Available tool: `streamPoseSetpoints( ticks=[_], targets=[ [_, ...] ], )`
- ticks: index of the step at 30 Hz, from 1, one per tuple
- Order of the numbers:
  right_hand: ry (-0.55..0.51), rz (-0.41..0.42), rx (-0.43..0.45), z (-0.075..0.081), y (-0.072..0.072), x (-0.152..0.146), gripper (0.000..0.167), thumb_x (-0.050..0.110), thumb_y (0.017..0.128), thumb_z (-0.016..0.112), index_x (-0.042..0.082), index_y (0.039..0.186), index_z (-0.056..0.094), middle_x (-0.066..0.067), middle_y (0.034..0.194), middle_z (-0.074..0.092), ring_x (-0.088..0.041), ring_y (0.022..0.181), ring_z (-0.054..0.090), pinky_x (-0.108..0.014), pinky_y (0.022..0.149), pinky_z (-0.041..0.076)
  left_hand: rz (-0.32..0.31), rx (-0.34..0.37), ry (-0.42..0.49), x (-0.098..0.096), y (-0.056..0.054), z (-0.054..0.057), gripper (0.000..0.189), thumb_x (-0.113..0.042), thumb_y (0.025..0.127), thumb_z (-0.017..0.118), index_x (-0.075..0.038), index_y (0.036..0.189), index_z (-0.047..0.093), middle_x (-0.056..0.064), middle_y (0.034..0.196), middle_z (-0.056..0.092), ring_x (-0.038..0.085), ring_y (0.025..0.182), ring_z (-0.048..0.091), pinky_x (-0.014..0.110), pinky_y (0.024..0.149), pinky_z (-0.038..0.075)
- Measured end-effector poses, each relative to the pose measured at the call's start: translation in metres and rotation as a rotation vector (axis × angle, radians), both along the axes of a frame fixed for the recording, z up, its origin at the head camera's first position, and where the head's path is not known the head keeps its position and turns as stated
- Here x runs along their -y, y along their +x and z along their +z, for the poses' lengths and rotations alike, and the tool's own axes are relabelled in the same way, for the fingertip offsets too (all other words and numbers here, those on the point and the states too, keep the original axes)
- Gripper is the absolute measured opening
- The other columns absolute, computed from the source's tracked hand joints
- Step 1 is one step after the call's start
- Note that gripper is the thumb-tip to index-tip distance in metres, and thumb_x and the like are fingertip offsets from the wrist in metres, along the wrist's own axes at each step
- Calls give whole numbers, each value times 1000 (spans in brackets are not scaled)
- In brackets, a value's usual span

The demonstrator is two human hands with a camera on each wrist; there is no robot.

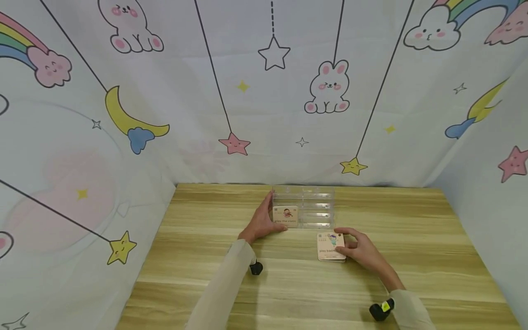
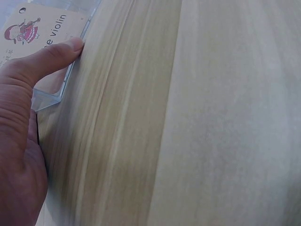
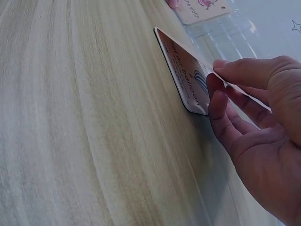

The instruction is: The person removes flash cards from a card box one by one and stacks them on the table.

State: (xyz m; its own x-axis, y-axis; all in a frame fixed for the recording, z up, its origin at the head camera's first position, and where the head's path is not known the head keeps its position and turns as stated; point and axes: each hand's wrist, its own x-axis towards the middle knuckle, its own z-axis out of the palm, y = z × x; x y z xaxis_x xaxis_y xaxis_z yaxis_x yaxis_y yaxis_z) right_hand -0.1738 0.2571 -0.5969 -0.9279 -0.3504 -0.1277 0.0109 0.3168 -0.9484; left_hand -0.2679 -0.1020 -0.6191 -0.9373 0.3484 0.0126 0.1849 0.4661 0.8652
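A clear plastic box (image 1: 317,214) with several compartments lies at the back of the table. In its front left part sits a "play the violin" card (image 1: 285,216), also seen in the left wrist view. My left hand (image 1: 262,223) holds the box at its left side, the thumb on the front edge by that card and the fingers along the side. In front of the box, my right hand (image 1: 363,251) pinches a card with a badminton picture (image 1: 327,242) between thumb and fingers. Under it, the right wrist view shows a "hot air balloon" card (image 3: 181,70), its face visible through the gap.
The wood-grain table (image 1: 288,293) reaches back to a white curtain (image 1: 284,110) printed with rabbits, stars and moons. More of this cloth hangs at both sides. Small black devices (image 1: 256,268) are worn at the wrists.
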Motion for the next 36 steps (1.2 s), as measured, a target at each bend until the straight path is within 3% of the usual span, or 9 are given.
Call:
streamPoseSetpoints(
  ticks=[4, 8, 11, 15, 22, 36],
  targets=[
    [19, 0, -20, -1, 0, 0, 57, 6, 93, 78, -2, 145, 54, -28, 131, 59, -10, 62, 56, -21, 56, 45, 2, 0, 6, 0, 0, 1, 135, -27, 72, 98, -19, 168, 3, 9, 170, 21, 23, 153, 30, 29, 122, 30],
    [50, 2, -24, -1, 1, 0, 58, 6, 94, 77, -3, 146, 53, -20, 96, 69, -9, 57, 49, -21, 53, 43, 2, 2, 14, 0, 0, 0, 136, -26, 73, 98, -22, 168, 2, 5, 171, 19, 18, 153, 28, 26, 121, 29],
    [80, 8, -30, -1, 1, 1, 58, 5, 94, 76, -4, 146, 51, -12, 71, 66, -9, 57, 49, -22, 52, 42, 1, 5, 18, -1, -1, -1, 135, -26, 73, 98, -23, 168, 2, 2, 172, 18, 16, 154, 27, 25, 121, 29],
    [120, 12, -76, -2, 1, 2, 57, 5, 93, 77, -5, 144, 53, -8, 78, 69, -11, 63, 57, -23, 54, 46, 3, 1, 24, -1, -1, -1, 135, -26, 73, 98, -23, 168, 2, 3, 172, 17, 19, 154, 27, 29, 122, 29],
    [207, 15, -201, -5, -3, 3, 53, 8, 89, 83, -1, 137, 63, -11, 110, 63, -10, 73, 56, -24, 58, 48, 5, -8, 16, -1, -2, -1, 135, -26, 73, 98, -23, 168, 3, 4, 171, 19, 19, 153, 28, 29, 122, 30],
    [336, 37, -320, -3, -3, 11, 52, 1, 87, 82, -4, 135, 65, -16, 124, 64, -9, 74, 50, -23, 62, 45, 5, -12, 24, -1, -1, -2, 135, -27, 73, 98, -22, 169, 2, 8, 171, 19, 24, 153, 30, 34, 122, 31]
  ],
)
